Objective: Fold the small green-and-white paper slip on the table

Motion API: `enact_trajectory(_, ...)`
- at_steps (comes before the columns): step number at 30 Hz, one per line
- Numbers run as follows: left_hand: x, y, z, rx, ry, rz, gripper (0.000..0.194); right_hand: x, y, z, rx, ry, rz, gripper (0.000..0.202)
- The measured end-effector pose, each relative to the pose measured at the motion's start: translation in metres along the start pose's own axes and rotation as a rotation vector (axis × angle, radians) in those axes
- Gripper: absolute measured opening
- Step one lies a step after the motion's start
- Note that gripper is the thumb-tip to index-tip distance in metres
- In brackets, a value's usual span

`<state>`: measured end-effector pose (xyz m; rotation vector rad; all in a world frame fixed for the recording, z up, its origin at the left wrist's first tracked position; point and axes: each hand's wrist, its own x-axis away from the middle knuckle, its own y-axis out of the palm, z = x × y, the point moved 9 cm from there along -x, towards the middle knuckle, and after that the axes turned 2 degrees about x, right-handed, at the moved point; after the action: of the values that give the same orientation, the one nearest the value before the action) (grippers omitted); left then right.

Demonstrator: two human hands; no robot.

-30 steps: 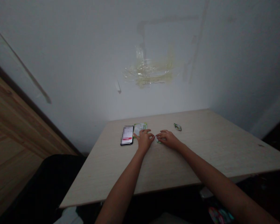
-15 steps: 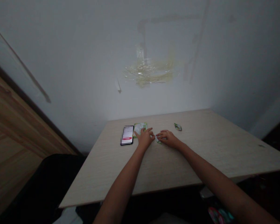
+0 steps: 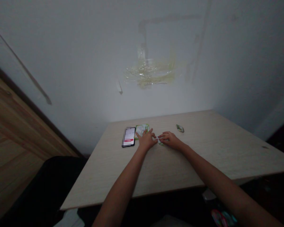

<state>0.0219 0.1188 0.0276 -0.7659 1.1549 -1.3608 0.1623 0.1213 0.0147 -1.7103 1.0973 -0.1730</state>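
Note:
A small white-and-green piece of paper or wrapper (image 3: 160, 142) lies on the table between my two hands; its exact kind is too small to tell. My left hand (image 3: 146, 138) pinches at its left side with thumb and index finger, while the other fingers spread out. Those spread fingers rest over a green-bordered white packet or card (image 3: 140, 130), hiding part of it. From the right, my right hand (image 3: 169, 139) presses its closed fingers on the small piece and covers much of it. Left of the packet lies a phone (image 3: 132, 134) with a lit screen.
A crumpled green wrapper (image 3: 180, 128) sits behind and right of my right hand. The pale wooden table (image 3: 180, 170) meets a wall (image 3: 85, 63) bearing tape remnants (image 3: 153, 74). A dark chair-like shape (image 3: 54, 176) stands left; colourful items (image 3: 223, 218) lie below the table's front edge.
The view has shifted very slightly. Both hands stay at the small piece, with only a slight movement of the left fingers.

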Motion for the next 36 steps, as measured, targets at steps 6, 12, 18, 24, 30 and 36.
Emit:
enact_trajectory(6,0.005,0.003,0.001,-0.034,0.01,-0.043,0.032,-0.002,0.006,0.009,0.005,-0.025,0.017,0.018)
enact_trajectory(12,0.008,0.009,-0.002,-0.043,0.013,-0.082,0.039,-0.001,0.008,0.012,0.001,-0.077,0.033,0.021)
enact_trajectory(18,0.011,0.012,-0.003,-0.041,0.018,-0.098,0.048,-0.002,0.008,0.014,0.0,-0.079,0.015,0.02)
enact_trajectory(24,0.017,0.013,-0.006,-0.04,0.018,-0.078,0.05,-0.001,0.009,0.014,-0.009,-0.062,0.009,0.021)
enact_trajectory(30,0.022,0.007,-0.004,-0.064,0.047,0.036,0.041,-0.001,0.008,0.014,-0.006,-0.058,0.052,0.019)
enact_trajectory(36,0.023,0.001,-0.004,-0.061,0.01,0.136,0.039,-0.001,0.006,0.011,0.014,-0.07,0.097,0.018)
